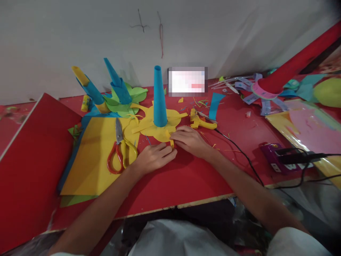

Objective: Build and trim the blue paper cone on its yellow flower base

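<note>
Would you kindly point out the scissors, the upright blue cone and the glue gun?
Scissors (119,139), head view: near the pivot.
Upright blue cone (160,99), head view: its side.
Glue gun (197,123), head view: yellow body.

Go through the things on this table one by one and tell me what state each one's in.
Blue cone in the middle: upright, open at the top.
Yellow petal piece: spread out around the cone's base.
Yellow strip: bent, at the fingertips of the left hand and right hand.
Scissors: lying on the yellow sheet, blades apparently closed.
Glue gun: lying down; heat can't be told.
Screen: lit, content blurred.
Red cone: tilted.
</note>
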{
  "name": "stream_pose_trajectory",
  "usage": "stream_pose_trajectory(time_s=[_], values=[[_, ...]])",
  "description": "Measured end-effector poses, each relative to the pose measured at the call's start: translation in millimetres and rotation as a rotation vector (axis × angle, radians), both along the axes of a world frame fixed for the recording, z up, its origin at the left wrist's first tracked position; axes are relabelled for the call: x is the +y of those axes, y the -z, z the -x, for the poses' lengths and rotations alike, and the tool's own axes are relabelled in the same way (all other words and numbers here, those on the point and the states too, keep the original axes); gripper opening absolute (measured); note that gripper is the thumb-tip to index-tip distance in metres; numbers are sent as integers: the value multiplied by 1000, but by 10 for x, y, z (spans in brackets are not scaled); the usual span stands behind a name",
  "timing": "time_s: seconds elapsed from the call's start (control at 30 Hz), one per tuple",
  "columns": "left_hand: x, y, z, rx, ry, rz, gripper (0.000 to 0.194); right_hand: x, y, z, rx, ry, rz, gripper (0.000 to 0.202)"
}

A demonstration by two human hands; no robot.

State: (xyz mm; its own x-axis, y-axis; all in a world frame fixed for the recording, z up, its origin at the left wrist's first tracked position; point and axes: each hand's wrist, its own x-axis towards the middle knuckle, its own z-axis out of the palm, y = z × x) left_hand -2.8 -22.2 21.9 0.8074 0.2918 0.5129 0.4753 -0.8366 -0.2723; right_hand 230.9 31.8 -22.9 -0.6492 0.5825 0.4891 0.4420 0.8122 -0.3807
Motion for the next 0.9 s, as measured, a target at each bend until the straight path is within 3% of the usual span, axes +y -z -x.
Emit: stream_pose_trajectory(time_s=[0.23,0.37,0.9], values=[[48,28,55,-91,-128,-44,31,36,36,96,90,69,-56,26],[53,69,76,-137,-204,-23,26,21,24,122,46,59,-37,28],[98,52,55,-10,-187,20,21,33,15,142,-80,68,36,30]])
